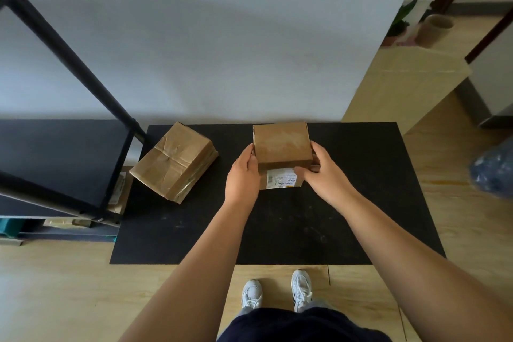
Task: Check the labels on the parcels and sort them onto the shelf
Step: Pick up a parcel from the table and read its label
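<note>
A small brown cardboard parcel (281, 144) is held over the far part of a black mat (277, 225). Its white printed label (281, 178) faces me on the near side. My left hand (244, 175) grips the parcel's left side and my right hand (323, 172) grips its right side, thumb near the label. A larger, creased brown parcel (175, 162) lies flat on the mat's far left corner. The black metal shelf (63, 158) stands at the left, with one parcel (120, 191) partly visible on a lower level.
A white wall runs behind the mat. The wooden floor surrounds it, and my white shoes (277, 293) stand at its near edge. A light wooden cabinet (402, 83) is at the right, a blue plastic bag (494, 172) at the far right edge.
</note>
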`<state>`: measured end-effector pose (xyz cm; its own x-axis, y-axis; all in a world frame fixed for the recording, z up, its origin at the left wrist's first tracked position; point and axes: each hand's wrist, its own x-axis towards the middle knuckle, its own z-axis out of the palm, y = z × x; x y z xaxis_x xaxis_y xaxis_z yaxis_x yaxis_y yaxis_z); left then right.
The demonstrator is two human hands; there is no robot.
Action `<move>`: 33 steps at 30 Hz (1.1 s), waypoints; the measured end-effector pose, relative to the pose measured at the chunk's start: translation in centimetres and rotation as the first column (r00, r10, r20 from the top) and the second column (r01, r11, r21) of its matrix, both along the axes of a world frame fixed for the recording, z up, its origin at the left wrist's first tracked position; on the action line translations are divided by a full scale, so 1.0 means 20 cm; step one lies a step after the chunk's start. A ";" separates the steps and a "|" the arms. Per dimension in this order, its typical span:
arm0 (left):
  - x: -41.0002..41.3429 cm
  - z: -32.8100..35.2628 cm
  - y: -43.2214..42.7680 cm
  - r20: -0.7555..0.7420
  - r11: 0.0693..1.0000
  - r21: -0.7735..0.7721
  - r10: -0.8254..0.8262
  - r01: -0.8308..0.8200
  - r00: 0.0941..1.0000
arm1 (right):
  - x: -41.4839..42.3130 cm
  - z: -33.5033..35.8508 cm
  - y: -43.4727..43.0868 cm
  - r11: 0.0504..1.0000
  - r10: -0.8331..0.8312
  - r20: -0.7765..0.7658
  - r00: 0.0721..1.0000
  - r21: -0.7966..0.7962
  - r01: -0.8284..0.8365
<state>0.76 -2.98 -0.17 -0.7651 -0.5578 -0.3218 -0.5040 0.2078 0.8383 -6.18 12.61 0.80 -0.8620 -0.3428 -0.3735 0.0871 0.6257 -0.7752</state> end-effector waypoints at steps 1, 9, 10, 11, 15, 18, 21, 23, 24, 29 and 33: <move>-0.01 -0.01 -0.01 -0.011 1.000 0.015 0.003 -0.003 1.000 | -0.01 -0.01 0.00 1.000 -0.004 0.001 1.000 0.001 0.004; 0.01 -0.12 -0.02 0.158 0.997 -0.030 -0.067 0.073 0.985 | -0.06 -0.13 0.01 0.991 -0.051 0.068 0.996 0.129 0.042; 0.00 -0.14 -0.02 0.187 0.993 -0.032 -0.105 0.113 0.977 | -0.06 -0.14 0.00 0.988 -0.032 0.074 0.997 0.154 0.020; -0.01 -0.15 -0.02 0.206 0.990 -0.032 -0.130 0.139 0.970 | -0.06 -0.15 -0.01 0.984 -0.015 0.072 0.997 0.178 0.002; -0.02 -0.13 0.00 0.215 0.991 -0.054 -0.108 0.123 0.971 | -0.05 -0.17 -0.02 0.981 -0.034 0.015 0.999 0.191 0.031; -0.02 -0.11 0.02 0.177 0.993 -0.094 -0.051 0.069 0.983 | -0.05 -0.15 0.00 0.981 -0.049 -0.055 0.997 0.184 0.059; -0.02 -0.12 0.03 0.144 0.993 -0.119 0.012 0.005 0.989 | -0.06 -0.13 0.01 0.984 -0.056 -0.119 0.991 0.162 0.075; -0.01 -0.12 0.04 0.134 0.994 -0.105 0.026 -0.012 0.991 | -0.05 -0.13 0.01 0.982 -0.053 -0.150 0.987 0.171 0.079; 0.00 -0.12 0.05 0.137 0.995 -0.095 0.020 -0.007 0.990 | -0.05 -0.14 0.01 0.980 -0.043 -0.161 0.986 0.184 0.072; 0.08 -0.17 0.10 0.211 0.998 -0.069 0.010 0.004 0.977 | 0.00 -0.18 0.03 0.964 0.061 -0.114 0.992 0.265 -0.029; 0.12 -0.18 0.11 0.282 0.991 -0.115 -0.039 0.074 0.959 | 0.03 -0.22 0.04 0.956 0.102 -0.075 0.992 0.284 -0.077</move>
<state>3.16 -0.73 -3.87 -0.6860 -0.5652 -0.4581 -0.6985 0.3354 0.6322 -5.54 13.33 -3.57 -0.8664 -0.3125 -0.3895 -0.0401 0.8210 -0.5695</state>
